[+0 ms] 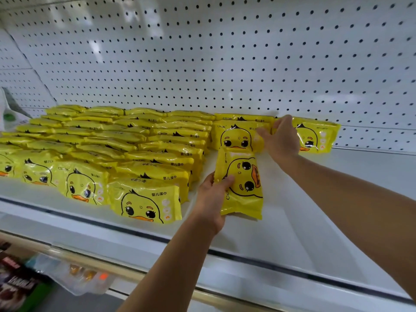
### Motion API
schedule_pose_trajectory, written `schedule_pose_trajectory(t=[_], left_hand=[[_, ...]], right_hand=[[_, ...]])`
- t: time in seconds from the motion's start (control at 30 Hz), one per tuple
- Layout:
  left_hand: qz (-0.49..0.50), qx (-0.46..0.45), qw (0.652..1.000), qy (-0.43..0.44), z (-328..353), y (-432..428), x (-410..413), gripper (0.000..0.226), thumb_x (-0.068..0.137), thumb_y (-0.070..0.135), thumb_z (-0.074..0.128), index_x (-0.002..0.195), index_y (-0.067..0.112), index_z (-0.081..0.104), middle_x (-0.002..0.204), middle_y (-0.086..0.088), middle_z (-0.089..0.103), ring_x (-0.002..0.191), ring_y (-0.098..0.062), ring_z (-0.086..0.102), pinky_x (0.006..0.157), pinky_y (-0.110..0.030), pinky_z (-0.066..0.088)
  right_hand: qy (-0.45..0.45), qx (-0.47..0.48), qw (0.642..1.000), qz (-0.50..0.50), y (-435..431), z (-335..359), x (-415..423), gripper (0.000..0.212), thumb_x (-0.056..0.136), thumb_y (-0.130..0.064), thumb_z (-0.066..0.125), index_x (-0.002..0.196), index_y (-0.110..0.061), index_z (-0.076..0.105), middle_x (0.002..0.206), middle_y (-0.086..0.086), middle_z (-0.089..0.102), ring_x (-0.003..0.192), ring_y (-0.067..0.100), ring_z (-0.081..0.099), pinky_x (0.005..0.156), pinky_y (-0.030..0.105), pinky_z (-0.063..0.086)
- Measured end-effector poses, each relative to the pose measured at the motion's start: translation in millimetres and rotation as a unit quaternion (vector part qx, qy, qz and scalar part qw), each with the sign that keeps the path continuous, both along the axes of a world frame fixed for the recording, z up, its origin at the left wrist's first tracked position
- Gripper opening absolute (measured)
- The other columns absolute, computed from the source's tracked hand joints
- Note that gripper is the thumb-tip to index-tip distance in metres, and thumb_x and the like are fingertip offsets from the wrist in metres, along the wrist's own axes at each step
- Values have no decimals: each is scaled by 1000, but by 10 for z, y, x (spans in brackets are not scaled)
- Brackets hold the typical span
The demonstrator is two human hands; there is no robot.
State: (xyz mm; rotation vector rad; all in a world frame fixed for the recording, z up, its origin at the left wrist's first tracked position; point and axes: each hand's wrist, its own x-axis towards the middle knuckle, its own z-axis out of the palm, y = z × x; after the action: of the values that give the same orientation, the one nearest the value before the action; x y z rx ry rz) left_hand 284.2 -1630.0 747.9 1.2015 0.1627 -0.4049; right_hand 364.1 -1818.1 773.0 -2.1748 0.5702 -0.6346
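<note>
Duck-print pack (242, 183) — one, gripped by left hand (210, 199); right hand (281, 139) touches two standing packs (236, 137), grasp unclear — bare shelf (337, 199) spreads rightward.

**Duck packs line a white shop shelf**

Yellow duck-print packs (126, 140) lie in overlapping rows across the left and middle of the white shelf (315, 233), reaching back to its pegboard wall (225, 52). To their right a short stack (236, 136) stands at the wall, with a single pack (319, 136) near it.
</note>
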Motion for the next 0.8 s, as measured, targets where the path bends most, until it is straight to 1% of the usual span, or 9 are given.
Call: schedule_pose_trajectory(t=[0.1,0.17,0.23,0.3,0.4,0.5,0.63,0.73,0.8], left_hand=[[-59,21,998,-16,60,-16,0,17,99,21,56,112,20,66,99,-8,76,87,-28,73,74,-45,59],[-108,45,992,-35,106,-74,17,24,100,25,52,115,13,67,101,-10,76,88,-26,73,79,-43,59],[-150,67,985,-48,153,-149,36,28,100,28,52,111,10,69,99,-11,76,85,-25,74,77,-39,60],[-187,93,976,-64,151,-209,70,32,98,38,53,103,14,73,101,-12,76,91,-27,73,82,-41,60],[-220,71,970,-82,100,-304,102,44,87,44,66,116,12,70,114,-15,72,107,-32,68,94,-50,54],[-127,65,989,-52,108,-498,101,35,85,27,71,109,1,69,102,-16,74,90,-26,73,81,-39,60],[-64,146,981,-112,138,-742,180,14,88,26,72,91,13,73,91,-10,75,82,-23,72,74,-40,61],[-46,221,946,-232,190,-828,315,19,85,29,75,94,13,76,81,2,73,76,-8,67,72,-26,54],[-39,256,926,-275,236,-884,425,20,84,31,76,94,14,77,77,7,70,72,1,62,68,-18,47]], right_hand=[[-9,90,988,128,-87,98,-219,46,86,-49,65,103,-7,59,81,-2,57,70,14,53,64,32,43],[129,179,947,234,-171,178,-422,53,78,-60,64,104,-14,68,92,2,68,80,17,65,71,35,55],[222,223,912,264,-310,197,-601,51,70,-58,68,102,-19,72,102,7,72,92,27,69,80,43,57],[197,238,914,264,-455,191,-744,37,77,-45,70,99,-16,73,97,12,73,85,31,69,66,39,56],[102,275,933,210,-696,128,-930,29,88,-35,65,101,-10,72,94,21,69,69,29,62,46,26,46],[58,316,934,156,-909,-11,-1092,42,89,-38,65,108,0,68,89,21,62,69,27,59,50,27,50],[3,357,926,125,-1049,-170,-1242,42,87,-35,68,102,4,68,91,19,58,83,29,55,74,38,52],[-9,297,945,138,-1099,-104,-1279,20,91,-20,65,80,-4,71,69,8,64,66,18,58,56,19,50],[-15,241,961,136,-1140,-31,-1240,17,91,-12,65,76,-6,71,54,-6,61,50,5,51,45,9,37]])
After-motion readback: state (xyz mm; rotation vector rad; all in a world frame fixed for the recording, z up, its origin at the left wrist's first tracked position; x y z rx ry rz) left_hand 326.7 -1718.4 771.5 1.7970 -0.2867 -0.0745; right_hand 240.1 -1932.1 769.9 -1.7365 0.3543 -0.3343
